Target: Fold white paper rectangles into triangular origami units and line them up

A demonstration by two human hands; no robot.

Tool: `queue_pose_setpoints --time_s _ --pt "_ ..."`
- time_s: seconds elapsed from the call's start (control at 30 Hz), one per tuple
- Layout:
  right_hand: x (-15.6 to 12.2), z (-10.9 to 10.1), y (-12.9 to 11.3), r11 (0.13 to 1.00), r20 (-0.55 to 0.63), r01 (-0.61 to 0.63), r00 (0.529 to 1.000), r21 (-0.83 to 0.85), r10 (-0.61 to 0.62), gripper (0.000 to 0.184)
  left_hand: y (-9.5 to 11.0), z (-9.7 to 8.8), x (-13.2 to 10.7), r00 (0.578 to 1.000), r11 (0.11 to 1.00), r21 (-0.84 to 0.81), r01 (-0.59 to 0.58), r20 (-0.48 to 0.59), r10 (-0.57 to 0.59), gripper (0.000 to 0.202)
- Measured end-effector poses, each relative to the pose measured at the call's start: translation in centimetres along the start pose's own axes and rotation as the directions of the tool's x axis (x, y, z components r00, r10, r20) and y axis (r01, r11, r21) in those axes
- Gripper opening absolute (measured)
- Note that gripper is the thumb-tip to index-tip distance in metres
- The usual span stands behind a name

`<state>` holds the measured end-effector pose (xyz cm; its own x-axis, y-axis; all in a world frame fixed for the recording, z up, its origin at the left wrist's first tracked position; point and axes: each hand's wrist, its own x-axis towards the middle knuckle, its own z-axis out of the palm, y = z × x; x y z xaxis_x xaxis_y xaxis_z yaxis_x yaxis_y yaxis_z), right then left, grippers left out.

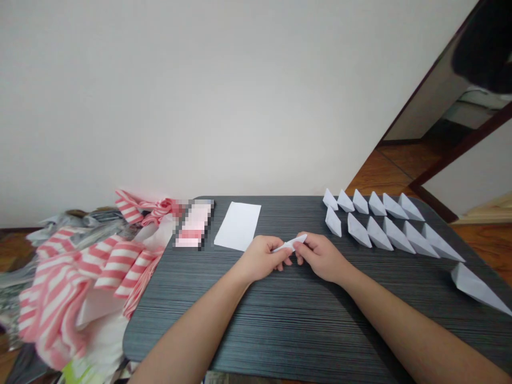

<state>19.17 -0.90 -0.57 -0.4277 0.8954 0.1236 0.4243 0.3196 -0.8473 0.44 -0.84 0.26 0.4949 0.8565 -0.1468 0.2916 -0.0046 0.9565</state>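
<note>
Above the middle of the dark table [248,314], a small folded white paper [291,244] is pinched between both hands. My left hand [264,259] grips its left end, thumb on top. At its right end, my right hand [322,256] closes thumb and fingers on the paper. Just beyond my left hand lies a flat white paper sheet [239,225]. To the right stand several folded paper boats in two rows, among them a near-row boat [359,230] and a far-row boat [360,201]. One more paper boat [478,287] sits nearer, by the right edge.
A blurred-out pink and white rectangular object [195,223] lies at the table's far left corner. Red-and-white striped cloth [120,264] is heaped beside the table's left edge. A white wall [240,96] rises behind, with a doorway and wooden floor [374,173] at right.
</note>
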Motion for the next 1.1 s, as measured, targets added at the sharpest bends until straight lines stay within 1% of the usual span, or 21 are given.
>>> queue_pose_setpoints --time_s 0.13,0.3,0.47,0.6,0.7,0.93,1.0,1.1 --pt "0.05 0.05 0.01 0.999 0.006 0.025 1.000 -0.034 -0.024 0.027 0.31 -0.06 -0.14 1.000 0.999 0.036 -0.016 0.015 0.015 0.033" --pt "0.02 0.05 -0.19 1.000 0.019 0.017 1.000 -0.013 -0.017 0.021 0.38 -0.10 -0.27 1.000 0.999 0.048 -0.018 0.008 0.018 0.032" --pt "0.00 -0.19 -0.51 0.999 -0.004 0.014 1.000 -0.031 -0.014 0.024 0.33 0.14 -0.26 0.999 0.998 0.058 -0.034 -0.018 0.035 0.030" --pt "0.03 -0.06 -0.38 1.000 0.003 -0.012 1.000 -0.001 0.012 0.024 0.37 0.06 -0.28 0.999 0.995 0.099 -0.032 -0.011 0.033 0.035" --pt "0.04 0.13 -0.20 0.999 -0.031 -0.037 0.999 0.037 0.038 0.025 0.31 -0.05 -0.23 1.000 0.994 0.113 -0.009 -0.011 0.010 0.039" --pt "0.11 -0.32 -0.03 0.995 -0.125 -0.055 0.990 0.089 0.065 0.027 0.00 0.11 0.12 0.999 1.000 0.024 -0.014 -0.039 0.015 0.037" --pt "0.11 -0.38 0.16 0.991 -0.163 -0.058 0.984 0.118 0.077 0.028 -0.22 0.11 0.25 0.999 1.000 -0.004 0.001 -0.044 -0.002 0.036" --pt "0.11 -0.26 0.47 0.985 -0.185 -0.068 0.978 0.160 0.098 0.029 -0.53 0.11 0.38 0.999 0.998 -0.053 0.029 -0.033 -0.030 0.034"
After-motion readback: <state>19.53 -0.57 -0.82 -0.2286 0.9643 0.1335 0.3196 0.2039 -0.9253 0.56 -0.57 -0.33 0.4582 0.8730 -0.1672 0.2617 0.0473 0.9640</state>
